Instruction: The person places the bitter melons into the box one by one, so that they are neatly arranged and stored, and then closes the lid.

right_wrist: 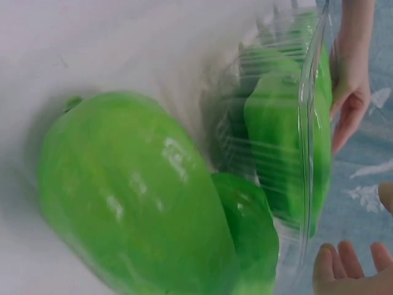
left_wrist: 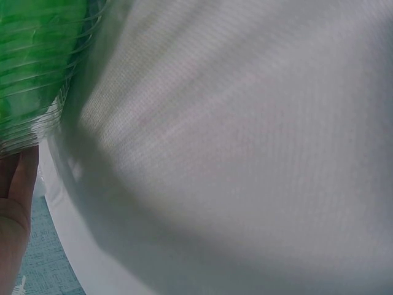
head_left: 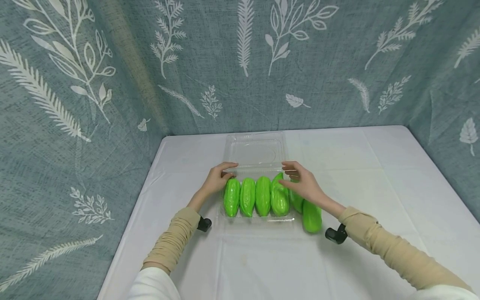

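Observation:
A clear plastic clamshell box (head_left: pixel 282 218) sits mid-table with its lid (head_left: pixel 256 151) folded back. Several plump, glossy green fruits (head_left: pixel 247 197) stand side by side in it, lengthwise. At the back left corner is my left hand (head_left: pixel 216 178), thumb beside the leftmost fruit (head_left: pixel 231 197), fingers reaching over the back rim. My right hand (head_left: pixel 304 183) hovers around the top of the rightmost boxed fruit (head_left: pixel 279 200), thumb and fingers spread apart; in the right wrist view its fingertips (right_wrist: pixel 350 259) appear beyond the rim, holding nothing. Beneath that hand two loose fruits (head_left: pixel 312 217) lie outside the box.
A white cloth (head_left: pixel 262 266) covers the table. Blue-green curtains (head_left: pixel 262 96) with white leaf prints hang close along its back and sides. Dark wrist cameras (head_left: pixel 336 234) stick out below both forearms.

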A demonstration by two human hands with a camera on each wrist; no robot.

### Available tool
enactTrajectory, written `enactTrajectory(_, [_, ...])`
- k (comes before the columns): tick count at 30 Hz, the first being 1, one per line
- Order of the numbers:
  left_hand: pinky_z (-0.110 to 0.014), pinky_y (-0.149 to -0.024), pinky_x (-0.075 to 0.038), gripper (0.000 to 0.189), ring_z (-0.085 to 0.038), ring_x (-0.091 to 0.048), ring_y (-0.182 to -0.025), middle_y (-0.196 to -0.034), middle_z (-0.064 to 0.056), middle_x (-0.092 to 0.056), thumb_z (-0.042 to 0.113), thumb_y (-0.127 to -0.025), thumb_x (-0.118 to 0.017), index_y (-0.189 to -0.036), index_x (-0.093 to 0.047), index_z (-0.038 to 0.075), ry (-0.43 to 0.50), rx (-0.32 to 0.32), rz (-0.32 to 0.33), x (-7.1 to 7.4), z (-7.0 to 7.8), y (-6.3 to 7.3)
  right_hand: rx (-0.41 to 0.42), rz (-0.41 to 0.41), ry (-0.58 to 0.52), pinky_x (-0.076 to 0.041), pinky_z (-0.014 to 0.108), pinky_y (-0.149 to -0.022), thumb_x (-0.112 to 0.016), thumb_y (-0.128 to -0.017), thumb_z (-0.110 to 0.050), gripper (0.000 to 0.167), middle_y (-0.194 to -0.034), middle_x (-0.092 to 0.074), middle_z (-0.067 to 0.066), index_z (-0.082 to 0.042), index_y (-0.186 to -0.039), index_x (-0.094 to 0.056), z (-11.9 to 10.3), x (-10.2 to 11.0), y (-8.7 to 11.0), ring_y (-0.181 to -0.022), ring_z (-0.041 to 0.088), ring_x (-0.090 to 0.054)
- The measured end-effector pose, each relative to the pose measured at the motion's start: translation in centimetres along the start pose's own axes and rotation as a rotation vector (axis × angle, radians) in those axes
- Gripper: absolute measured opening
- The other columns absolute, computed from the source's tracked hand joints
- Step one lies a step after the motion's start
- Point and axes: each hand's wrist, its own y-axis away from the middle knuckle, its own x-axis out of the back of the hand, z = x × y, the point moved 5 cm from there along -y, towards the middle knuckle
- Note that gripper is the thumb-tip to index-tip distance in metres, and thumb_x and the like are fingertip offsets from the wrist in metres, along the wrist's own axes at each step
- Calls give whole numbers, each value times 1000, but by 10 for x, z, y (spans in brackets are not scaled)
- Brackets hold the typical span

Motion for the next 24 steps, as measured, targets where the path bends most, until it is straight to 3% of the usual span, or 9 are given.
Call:
enactTrajectory(6, [-31, -86, -59, 37, -33, -66, -102, -135, -18, -52, -6, -93, -50, -130, -55, -1, -8, 10, -3, 0, -1, -1, -19, -1, -1, -45, 50, -106, -67, -88, -12, 57, -132, -51, 27, 1, -137, -42, 6, 10, 3, -122, 42, -51])
enactTrajectory(13, [-45, -90, -57, 37, -44, -62, -103, -133, -29, -50, -13, -91, -48, -127, -52, -12, 25, 8, -24, 7, 41, 12, -69, 19, -5, -43, 50, -107, -65, -90, -14, 57, -134, -49, 26, 1, -139, -40, 14, 21, 7, -123, 42, -50])
enactTrajectory(24, [-47, -88, -57, 36, -46, -62, -102, -131, -30, -51, -14, -91, -48, -126, -53, -12, 22, -15, -16, 8, 44, 15, -83, 61, 24, -45, 51, -105, -63, -92, -18, 55, -133, -50, 27, 1, -138, -41, 22, 37, 15, -122, 44, -50])
